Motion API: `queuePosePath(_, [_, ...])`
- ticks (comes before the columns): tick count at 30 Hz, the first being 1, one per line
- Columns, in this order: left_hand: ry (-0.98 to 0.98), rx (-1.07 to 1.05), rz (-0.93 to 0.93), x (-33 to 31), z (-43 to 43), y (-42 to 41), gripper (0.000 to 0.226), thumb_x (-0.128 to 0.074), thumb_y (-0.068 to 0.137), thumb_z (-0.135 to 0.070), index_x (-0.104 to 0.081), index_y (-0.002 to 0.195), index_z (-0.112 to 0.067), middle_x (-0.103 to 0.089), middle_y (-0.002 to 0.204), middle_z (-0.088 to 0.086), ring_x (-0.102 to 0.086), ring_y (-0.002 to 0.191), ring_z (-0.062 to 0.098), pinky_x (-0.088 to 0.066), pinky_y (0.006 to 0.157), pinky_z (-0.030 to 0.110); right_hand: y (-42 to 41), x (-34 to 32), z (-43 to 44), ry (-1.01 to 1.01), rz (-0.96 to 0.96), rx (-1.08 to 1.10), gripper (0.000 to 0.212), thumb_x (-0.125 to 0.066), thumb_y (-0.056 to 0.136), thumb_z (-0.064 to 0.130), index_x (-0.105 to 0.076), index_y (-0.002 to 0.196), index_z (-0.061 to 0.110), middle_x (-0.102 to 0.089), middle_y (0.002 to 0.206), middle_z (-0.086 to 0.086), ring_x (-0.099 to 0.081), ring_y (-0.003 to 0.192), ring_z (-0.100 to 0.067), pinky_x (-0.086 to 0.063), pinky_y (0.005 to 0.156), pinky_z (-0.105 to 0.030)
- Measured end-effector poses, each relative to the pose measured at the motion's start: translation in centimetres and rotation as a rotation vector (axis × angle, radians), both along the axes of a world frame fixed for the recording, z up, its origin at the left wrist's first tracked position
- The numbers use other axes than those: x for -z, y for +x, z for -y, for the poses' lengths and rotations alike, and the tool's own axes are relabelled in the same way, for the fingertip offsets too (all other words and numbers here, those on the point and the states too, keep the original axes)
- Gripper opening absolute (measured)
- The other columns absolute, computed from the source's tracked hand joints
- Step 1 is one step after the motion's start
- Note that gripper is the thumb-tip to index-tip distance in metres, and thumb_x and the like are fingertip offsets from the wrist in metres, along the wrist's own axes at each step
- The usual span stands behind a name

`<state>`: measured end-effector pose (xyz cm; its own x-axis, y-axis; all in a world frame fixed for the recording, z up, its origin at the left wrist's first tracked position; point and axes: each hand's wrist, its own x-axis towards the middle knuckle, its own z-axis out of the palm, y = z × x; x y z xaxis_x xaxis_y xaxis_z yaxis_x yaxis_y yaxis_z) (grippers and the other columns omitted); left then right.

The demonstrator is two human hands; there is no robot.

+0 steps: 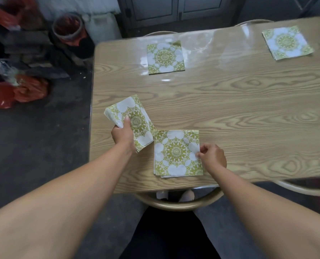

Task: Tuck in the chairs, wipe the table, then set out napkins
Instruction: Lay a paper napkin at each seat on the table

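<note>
A wood-grain table (230,101) fills the right of the view. My left hand (122,135) grips a stack of green-and-white patterned napkins (136,111) above the table's near left corner. My right hand (212,156) pinches the right edge of a single napkin (176,152) that lies flat near the front edge. Two more napkins lie flat on the far side, one at the middle (165,57) and one at the far right (287,43). A chair's curved back (177,204) is tucked under the front edge right below me.
Another chair back (304,189) shows under the front edge at right, and two chair tops peek over the far edge. Red plastic bags (19,92) and a dark bucket (69,28) sit on the grey floor to the left. Cabinet doors (174,8) stand behind the table.
</note>
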<state>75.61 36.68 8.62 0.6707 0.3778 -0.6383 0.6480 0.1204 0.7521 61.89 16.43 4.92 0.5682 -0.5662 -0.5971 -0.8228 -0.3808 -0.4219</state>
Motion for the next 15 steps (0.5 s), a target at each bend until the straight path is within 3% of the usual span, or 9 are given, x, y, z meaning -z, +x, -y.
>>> queuePosePath(15, [-0.044, 0.046, 0.066, -0.96, 1.04, 0.94, 0.020, -0.064, 0.091, -0.033, -0.058, 0.099, -0.015, -0.068, 0.113, 0.007, -0.066, 0.105, 0.026, -0.053, 0.095, 0.047, 0.79, 0.20, -0.14, 0.002, -0.020, 0.009, 0.002, -0.068, 0.086, 0.018, -0.068, 0.086, 0.017, -0.070, 0.093, -0.003, -0.064, 0.087, -0.024, -0.045, 0.069, -0.030])
